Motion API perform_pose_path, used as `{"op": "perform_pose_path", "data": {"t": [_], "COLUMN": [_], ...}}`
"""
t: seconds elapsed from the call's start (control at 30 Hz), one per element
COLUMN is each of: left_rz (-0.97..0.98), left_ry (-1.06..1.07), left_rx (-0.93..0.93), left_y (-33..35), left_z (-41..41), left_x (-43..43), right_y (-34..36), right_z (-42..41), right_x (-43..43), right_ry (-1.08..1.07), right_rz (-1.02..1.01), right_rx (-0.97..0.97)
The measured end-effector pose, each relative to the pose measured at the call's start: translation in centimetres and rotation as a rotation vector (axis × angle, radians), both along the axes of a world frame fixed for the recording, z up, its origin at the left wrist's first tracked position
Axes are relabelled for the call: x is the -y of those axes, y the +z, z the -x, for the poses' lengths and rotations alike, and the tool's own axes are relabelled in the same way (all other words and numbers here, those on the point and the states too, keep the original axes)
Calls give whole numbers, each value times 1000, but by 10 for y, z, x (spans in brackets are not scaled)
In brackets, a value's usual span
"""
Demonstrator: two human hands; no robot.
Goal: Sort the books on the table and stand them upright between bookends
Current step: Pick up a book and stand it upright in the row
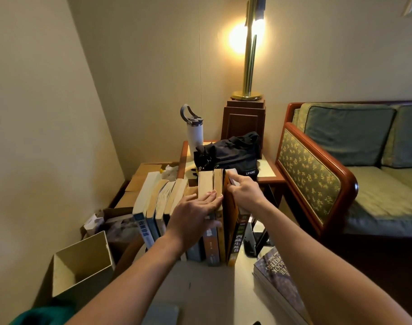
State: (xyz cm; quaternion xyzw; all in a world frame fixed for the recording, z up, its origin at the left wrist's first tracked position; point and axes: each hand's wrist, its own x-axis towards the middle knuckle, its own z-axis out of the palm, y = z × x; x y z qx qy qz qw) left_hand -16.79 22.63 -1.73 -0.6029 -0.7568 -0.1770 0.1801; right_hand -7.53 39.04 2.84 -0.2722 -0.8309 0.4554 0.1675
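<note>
A row of several upright books (153,207) stands on the pale table (207,289), spines toward me; those at the left lean leftward. My left hand (195,214) lies flat across the tops of the middle books, fingers pressing on two tan page blocks. My right hand (245,191) grips the top of the orange book (230,231) at the row's right end. A black bookend (254,240) stands just right of that book. Another book with a dark patterned cover (280,285) lies flat at the table's right edge.
An open cardboard box (83,261) sits at the left of the table. Behind the row are a black bag (228,153), a white bottle (194,134) and a brass lamp (249,66) on a wooden stand. A cushioned sofa (341,160) fills the right.
</note>
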Motion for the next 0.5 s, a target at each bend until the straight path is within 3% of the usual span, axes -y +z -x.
{"op": "perform_pose_path", "data": {"t": [0.17, 0.27, 0.43, 0.5], "left_rz": [-107, -126, -57, 5], "left_ry": [-19, -49, -28, -22], "left_rx": [-22, 60, 322, 336], "left_y": [-4, -4, -9, -8], "left_z": [-4, 2, 8, 10], "left_x": [-1, -2, -3, -6], "right_y": [1, -4, -25, -28], "right_z": [22, 27, 25, 23], "right_x": [4, 3, 3, 4], "right_ry": [-2, 1, 55, 93], "right_rz": [-59, -21, 303, 415], "right_rx": [30, 48, -22, -80]}}
